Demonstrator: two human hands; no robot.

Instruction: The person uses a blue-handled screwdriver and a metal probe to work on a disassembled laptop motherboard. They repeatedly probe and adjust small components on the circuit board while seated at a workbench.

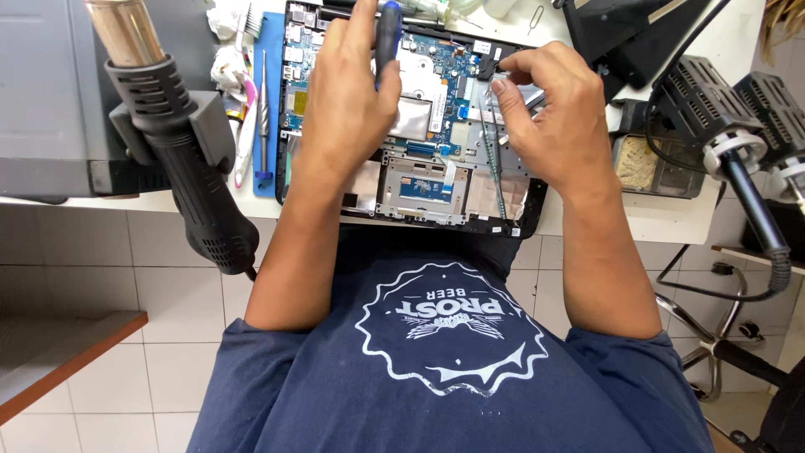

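- An electronics repair workshop, by the look of the gear.
- A black hot-air gun with a metal nozzle (172, 143) hangs in a holder at the edge of the white counter (662, 220).
- An opened black laptop with its blue circuit board bared (436, 126) lies on the counter.
- Fine tweezers and small hand tools (262, 109) rest on a blue mat (270, 101).
- Black soldering station handpieces with cables (738, 159) stand to one side, beside a tray of brass-coloured tip-cleaning wool (641, 164).

Opened laptop (415, 180), circuit board exposed, lies flat at upper centre; black-and-blue screwdriver (386, 38) stands upright above the board.
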